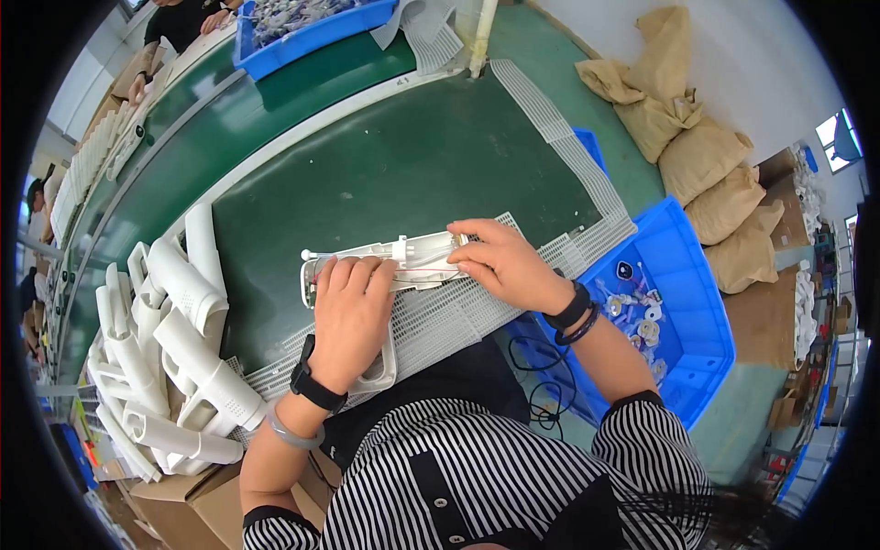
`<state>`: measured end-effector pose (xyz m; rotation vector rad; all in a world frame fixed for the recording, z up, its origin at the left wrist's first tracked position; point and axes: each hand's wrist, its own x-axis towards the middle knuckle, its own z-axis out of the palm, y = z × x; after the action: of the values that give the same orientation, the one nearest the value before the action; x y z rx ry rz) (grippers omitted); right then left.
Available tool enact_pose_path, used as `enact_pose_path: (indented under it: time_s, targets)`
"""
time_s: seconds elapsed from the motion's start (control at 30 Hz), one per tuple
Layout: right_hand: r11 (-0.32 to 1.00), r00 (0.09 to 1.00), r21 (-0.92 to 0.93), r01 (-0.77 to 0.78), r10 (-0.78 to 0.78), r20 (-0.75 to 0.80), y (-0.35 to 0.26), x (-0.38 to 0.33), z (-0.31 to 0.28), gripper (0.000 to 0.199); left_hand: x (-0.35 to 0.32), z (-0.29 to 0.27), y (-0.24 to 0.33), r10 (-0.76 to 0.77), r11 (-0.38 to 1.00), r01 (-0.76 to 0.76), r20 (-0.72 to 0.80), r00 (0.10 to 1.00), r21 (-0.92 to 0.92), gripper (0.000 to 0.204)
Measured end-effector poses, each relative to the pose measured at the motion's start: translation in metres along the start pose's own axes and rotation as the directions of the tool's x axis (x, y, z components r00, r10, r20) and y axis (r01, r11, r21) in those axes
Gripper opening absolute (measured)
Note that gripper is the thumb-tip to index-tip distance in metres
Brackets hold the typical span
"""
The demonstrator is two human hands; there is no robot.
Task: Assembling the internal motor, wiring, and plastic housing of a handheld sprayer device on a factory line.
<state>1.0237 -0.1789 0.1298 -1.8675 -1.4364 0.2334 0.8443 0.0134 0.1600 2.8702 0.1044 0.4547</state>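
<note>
An open white plastic housing (423, 249) lies across the near edge of the green work surface (367, 174). Inside it run a red wire and pale tubing, and a white loop handle (389, 359) extends toward my body. My left hand (351, 307) grips the housing's left part, fingers bent over its edge. At the right end, my right hand (500, 266) is closed, thumb and index finger pinched close to a small brass-coloured part (457, 240). Those fingertips cover whatever they hold.
White plastic shells (170, 339) are heaped at the left. A blue bin (683, 312) of small parts stands at my right, black cable beside it. Another blue bin (312, 37) sits at the back. Tan sacks (706, 160) line the wall. A co-worker's arm (142, 78) shows far left.
</note>
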Motion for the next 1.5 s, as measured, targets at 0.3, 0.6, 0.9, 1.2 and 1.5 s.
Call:
enact_pose_path:
  time_s: [0.3, 0.6, 0.9, 1.2, 1.5]
  targets:
    - [0.981, 0.996, -0.173, 0.091, -0.089, 0.02, -0.012, 0.003, 0.0, 0.014, -0.007, -0.003, -0.014, -0.036, 0.99, 0.04, -0.03, 0.999, 0.135, 0.031]
    - [0.987, 1.0, -0.158, 0.015, -0.012, 0.024, -0.011, 0.007, 0.005, 0.017, -0.026, -0.009, -0.026, -0.078, 0.986, 0.087, -0.064, 0.995, 0.145, 0.023]
    - [0.991, 0.998, -0.134, 0.007, 0.001, 0.056, -0.015, 0.009, 0.004, 0.017, -0.036, -0.006, -0.038, -0.054, 0.994, 0.055, -0.023, 0.998, 0.097, 0.022]
    - [0.987, 0.997, -0.152, -0.043, 0.033, -0.067, -0.02, 0.008, 0.015, 0.013, -0.048, -0.015, -0.042, -0.01, 0.997, 0.005, 0.073, 0.997, 0.071, 0.042]
    - [0.981, 0.996, -0.171, -0.087, 0.08, -0.049, -0.024, 0.012, 0.016, 0.009, -0.047, -0.014, -0.041, -0.002, 0.995, -0.007, 0.098, 0.995, 0.095, 0.048]
